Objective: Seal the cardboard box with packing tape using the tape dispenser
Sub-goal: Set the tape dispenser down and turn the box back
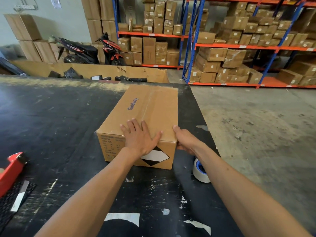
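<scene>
A closed brown cardboard box printed "Glodway" lies on the black table, with a strip of clear tape along its top seam. My left hand rests flat with spread fingers on the box's near top edge. The box's near right corner is gripped by my right hand, thumb on top and fingers down the side. A red tape dispenser lies at the table's left edge, away from both hands. A roll of tape with a blue core stands on the table under my right forearm.
The table's right edge runs just past the box, with concrete floor beyond. A large open carton with dark items sits behind the table. Shelving racks full of boxes and a parked scooter stand at the back.
</scene>
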The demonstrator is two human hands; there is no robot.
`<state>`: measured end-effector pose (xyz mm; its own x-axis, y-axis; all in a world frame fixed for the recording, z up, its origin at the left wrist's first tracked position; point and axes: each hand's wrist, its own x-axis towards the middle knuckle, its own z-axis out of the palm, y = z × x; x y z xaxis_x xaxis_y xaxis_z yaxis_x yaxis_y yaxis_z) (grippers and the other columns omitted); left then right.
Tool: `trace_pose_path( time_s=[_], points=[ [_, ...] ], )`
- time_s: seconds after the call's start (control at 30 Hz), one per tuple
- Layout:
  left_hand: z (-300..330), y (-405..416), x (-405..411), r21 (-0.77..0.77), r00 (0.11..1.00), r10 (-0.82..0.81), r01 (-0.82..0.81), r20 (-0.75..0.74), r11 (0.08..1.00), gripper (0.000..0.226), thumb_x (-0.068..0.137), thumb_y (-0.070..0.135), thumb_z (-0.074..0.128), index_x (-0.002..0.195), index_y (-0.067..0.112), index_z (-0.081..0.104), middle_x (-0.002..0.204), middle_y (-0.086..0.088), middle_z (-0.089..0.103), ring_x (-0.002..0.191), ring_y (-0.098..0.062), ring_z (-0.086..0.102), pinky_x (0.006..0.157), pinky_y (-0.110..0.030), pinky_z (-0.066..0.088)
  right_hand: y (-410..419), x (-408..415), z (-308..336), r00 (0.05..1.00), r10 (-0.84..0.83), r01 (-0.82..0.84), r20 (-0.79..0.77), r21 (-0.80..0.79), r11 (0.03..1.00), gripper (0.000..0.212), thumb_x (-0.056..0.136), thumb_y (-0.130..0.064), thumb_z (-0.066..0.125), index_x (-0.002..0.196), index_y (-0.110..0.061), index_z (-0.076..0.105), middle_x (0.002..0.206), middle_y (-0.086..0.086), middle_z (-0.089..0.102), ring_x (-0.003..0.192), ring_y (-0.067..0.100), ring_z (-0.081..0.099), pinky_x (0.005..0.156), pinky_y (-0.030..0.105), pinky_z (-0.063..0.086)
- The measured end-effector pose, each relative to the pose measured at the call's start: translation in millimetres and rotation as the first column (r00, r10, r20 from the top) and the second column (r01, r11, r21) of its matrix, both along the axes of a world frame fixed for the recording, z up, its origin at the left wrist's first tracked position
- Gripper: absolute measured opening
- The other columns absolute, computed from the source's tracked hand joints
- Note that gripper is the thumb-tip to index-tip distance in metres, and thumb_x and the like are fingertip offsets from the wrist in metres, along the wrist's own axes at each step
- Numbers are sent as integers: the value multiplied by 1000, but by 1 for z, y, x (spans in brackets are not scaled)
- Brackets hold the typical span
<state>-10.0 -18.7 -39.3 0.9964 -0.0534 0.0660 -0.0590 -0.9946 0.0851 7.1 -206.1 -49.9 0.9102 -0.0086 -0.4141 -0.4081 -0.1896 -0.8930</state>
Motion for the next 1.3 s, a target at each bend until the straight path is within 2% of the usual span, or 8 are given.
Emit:
trace_pose_path(
  time_s=[0.27, 0.37, 0.47, 0.63, 0.8, 0.93, 1.17, 1.3],
  points=[
    [23, 97, 30, 50, 965, -125, 140, -232, 989, 96, 81, 87, 13, 159, 31, 3, 168, -9, -10, 152, -31, -17, 116, -59, -19, 78, -21, -3, 1000, 5, -4, -25, 60, 998, 53, 101, -43, 48, 137, -5, 41, 129, 10, 56, 102, 22, 64, 86, 40, 60],
    [33, 105, 23, 93, 967, -52, 78, -251, 993, 101, 79, 90, 13, 159, 31, 0, 164, -15, -22, 147, -34, -29, 114, -58, -24, 64, -18, 13, 994, 109, -104, 17, -174, 979, 50, 96, -47, 56, 124, -5, 58, 108, 6, 65, 95, 22, 67, 79, 37, 62],
    [35, 83, 7, -73, 978, -24, 9, -206, 997, 111, 75, 94, 11, 159, 24, -6, 161, -17, -30, 145, -38, -32, 114, -63, -20, 25, 5, 38, 969, 161, 18, 189, -702, 712, 57, 90, -63, 50, 115, -14, 62, 118, 9, 66, 109, 31, 61, 89, 44, 54],
    [18, 42, -5, -123, 974, 23, -52, -227, 991, 127, 64, 101, 16, 159, 21, -8, 162, -20, -26, 146, -44, -28, 109, -73, -15, -5, 49, 38, 860, 495, -122, 124, -892, 436, 64, 102, -57, 24, 159, -31, 11, 168, 7, -2, 153, 31, -2, 121, 55, 9],
    [15, 72, 10, 1, 972, -1, 1, -236, 1000, 127, 63, 101, 19, 159, 22, -8, 164, -18, -19, 150, -42, -18, 112, -72, -10, 16, 34, 11, 777, 595, -81, 208, -903, 421, 57, 105, -51, 16, 158, -32, 17, 168, 0, 7, 153, 28, -2, 121, 53, -3],
    [34, 125, 28, 103, 941, -20, 58, -338, 993, 152, 34, 109, 14, 159, 26, -5, 166, -14, -13, 152, -40, -9, 116, -69, -3, 55, 7, 12, 718, 645, 27, 262, -936, 351, 60, 103, -55, 20, 155, -27, 27, 164, 7, 22, 153, 28, 4, 121, 51, -3],
    [24, 126, 21, 77, 956, 68, -48, -286, 996, 139, 47, 105, 6, 159, 25, -7, 164, -20, -15, 152, -37, -12, 117, -65, -8, 64, 3, 28, 667, 656, 85, 353, -911, 403, 55, 98, -61, 33, 130, -28, 63, 131, 1, 65, 124, 24, 56, 111, 42, 26],
    [11, 134, 19, 94, 981, 25, -7, -192, 996, 131, 53, 104, 0, 159, 26, -2, 166, -20, -9, 153, -38, -8, 117, -65, -6, 11, 40, 32, 809, 584, -138, 74, -941, 310, 76, 90, -79, 21, 155, -40, 24, 166, 9, 15, 153, 29, 8, 120, 54, 7]
  ],
)
